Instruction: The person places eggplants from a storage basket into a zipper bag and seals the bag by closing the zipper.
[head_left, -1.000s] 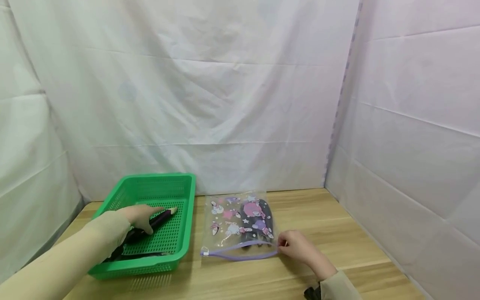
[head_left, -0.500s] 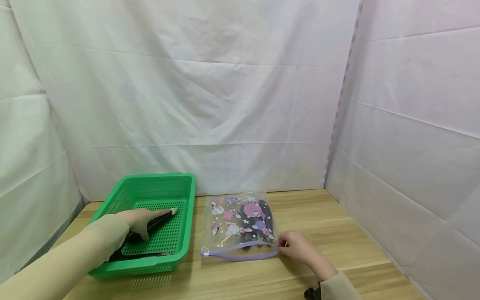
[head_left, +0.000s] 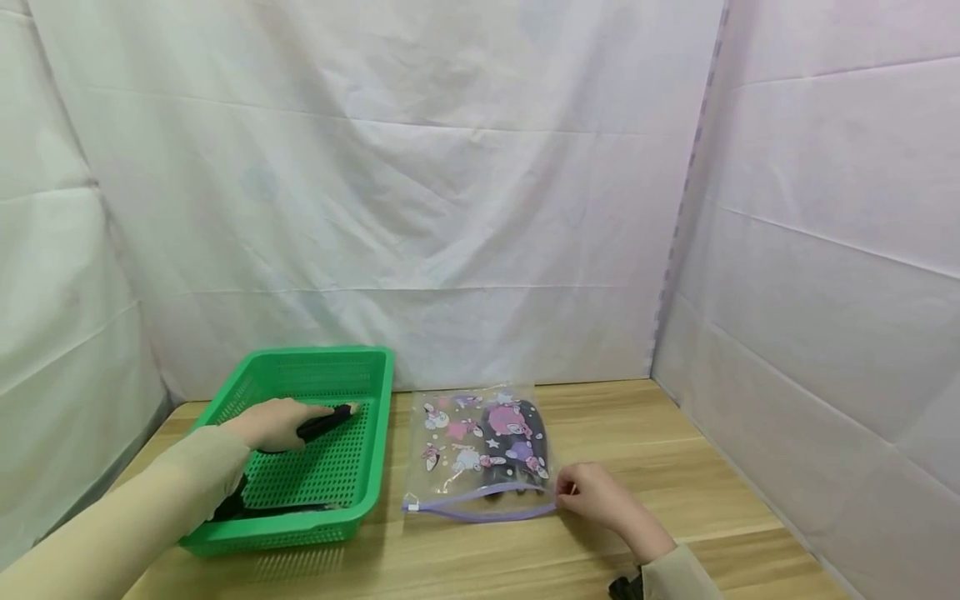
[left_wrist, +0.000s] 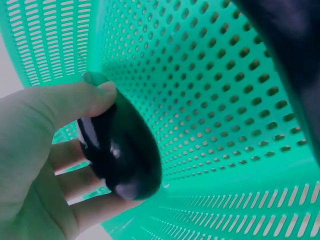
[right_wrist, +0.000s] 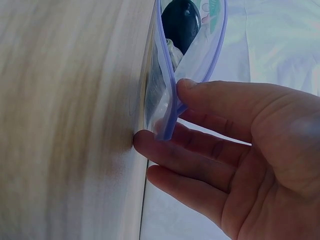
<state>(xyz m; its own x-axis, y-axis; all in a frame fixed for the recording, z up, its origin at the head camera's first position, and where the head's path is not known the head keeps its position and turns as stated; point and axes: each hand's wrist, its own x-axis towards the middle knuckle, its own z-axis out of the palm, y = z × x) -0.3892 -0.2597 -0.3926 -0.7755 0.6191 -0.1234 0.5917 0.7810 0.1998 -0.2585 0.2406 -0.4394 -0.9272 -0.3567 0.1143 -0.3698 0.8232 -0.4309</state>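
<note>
Fingers (left_wrist: 95,210) gripping eggplant (left_wrist: 130,147), basket (head_left: 372,454) beneath — bag (head_left: 461,458) pinched

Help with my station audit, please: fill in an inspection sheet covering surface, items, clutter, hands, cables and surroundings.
Surface: wood-grain table
Job's things: eggplant held within green basket; more dark produce in the basket; printed zip bag, mouth parted, dark contents inside
Clutter: nothing seen
Hands: left hand grips the eggplant; right hand pinches the zip bag by its mouth
Cables: nothing seen
Surroundings: white cloth behind and on both sides
</note>
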